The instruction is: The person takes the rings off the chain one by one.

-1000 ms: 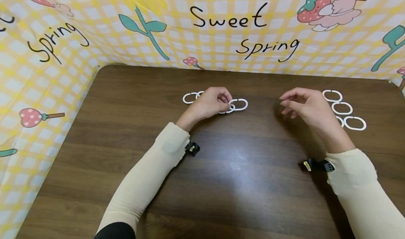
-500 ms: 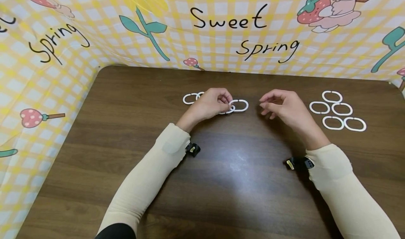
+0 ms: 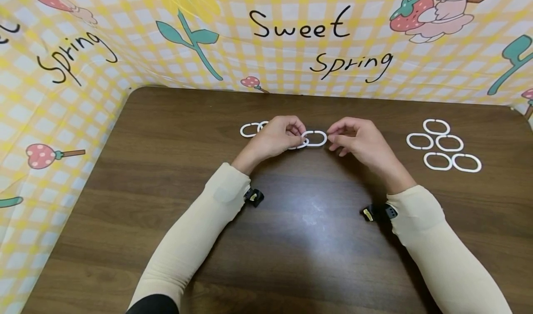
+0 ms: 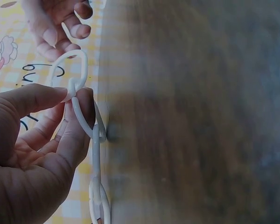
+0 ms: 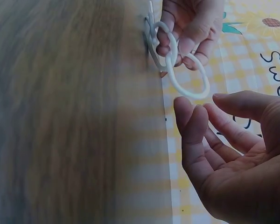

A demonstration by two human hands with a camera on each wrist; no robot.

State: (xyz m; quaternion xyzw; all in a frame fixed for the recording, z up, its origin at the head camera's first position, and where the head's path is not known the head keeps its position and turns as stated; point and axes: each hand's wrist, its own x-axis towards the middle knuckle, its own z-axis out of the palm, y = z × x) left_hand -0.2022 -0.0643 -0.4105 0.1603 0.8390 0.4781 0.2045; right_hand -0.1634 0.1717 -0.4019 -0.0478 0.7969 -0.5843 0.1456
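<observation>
My left hand (image 3: 276,136) pinches a chain of white oval links between thumb and fingers, near its right end. The end link (image 3: 315,138) sticks out to the right of those fingertips, hooked through its neighbour. More of the chain trails down past the hand in the left wrist view, and its far-end link (image 3: 250,130) shows left of the wrist. My right hand (image 3: 356,138) has its thumb and fingers parted, fingertips right at the outer curve of the end link. In the right wrist view that link (image 5: 203,81) hangs just above the right fingertips.
Several loose white links (image 3: 437,161) lie in a group on the right side of the brown wooden table (image 3: 308,258). Each has a small gap in its oval. A yellow checked cloth (image 3: 287,73) rises along the table's back and left edges.
My right hand has moved left from beside the loose links to the chain's end link, uncovering the loose links it hid. The left hand keeps its pinch in the same place.
</observation>
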